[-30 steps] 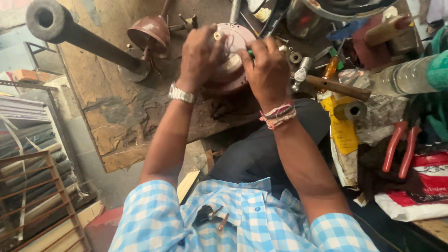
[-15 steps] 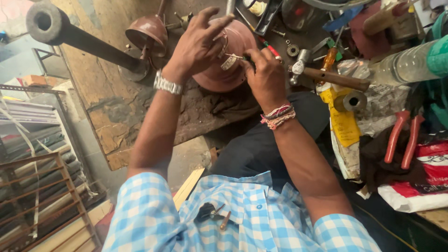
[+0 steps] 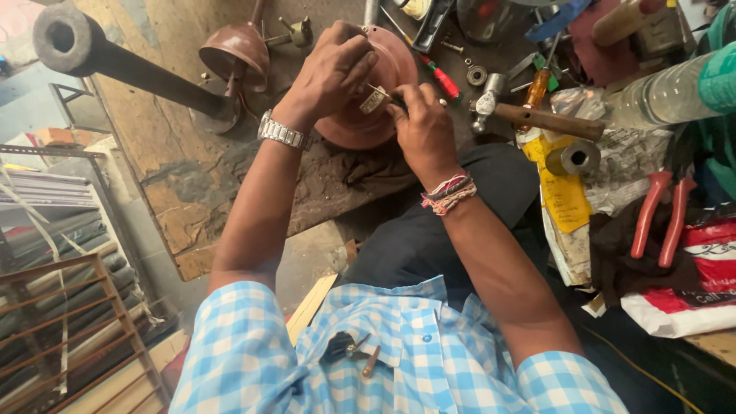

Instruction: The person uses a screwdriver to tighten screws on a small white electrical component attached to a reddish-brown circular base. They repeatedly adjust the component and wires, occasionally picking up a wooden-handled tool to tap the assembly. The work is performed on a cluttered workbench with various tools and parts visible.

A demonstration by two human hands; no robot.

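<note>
A round reddish-brown metal cover (image 3: pixel 368 123) lies on the worn wooden bench. My left hand (image 3: pixel 326 73), with a metal watch on the wrist, rests over its upper left part, fingers pinching a small silvery piece (image 3: pixel 374 100) above the middle of the cover. My right hand (image 3: pixel 420 126), with woven threads on the wrist, is closed beside that piece, fingertips touching it from the right. What the right fingers hold is hidden.
A hammer (image 3: pixel 529 115) with a wooden handle lies right of the cover, a red-handled screwdriver (image 3: pixel 441 77) above it. Red pliers (image 3: pixel 659 215), a short metal tube (image 3: pixel 573 159) and bags crowd the right side. A brown funnel-shaped part (image 3: pixel 234 54) and dark bar (image 3: pixel 100 54) lie at left.
My left hand has shifted from flat on the cover to pinching the small silvery piece. The right hand has slid down toward the cover's middle.
</note>
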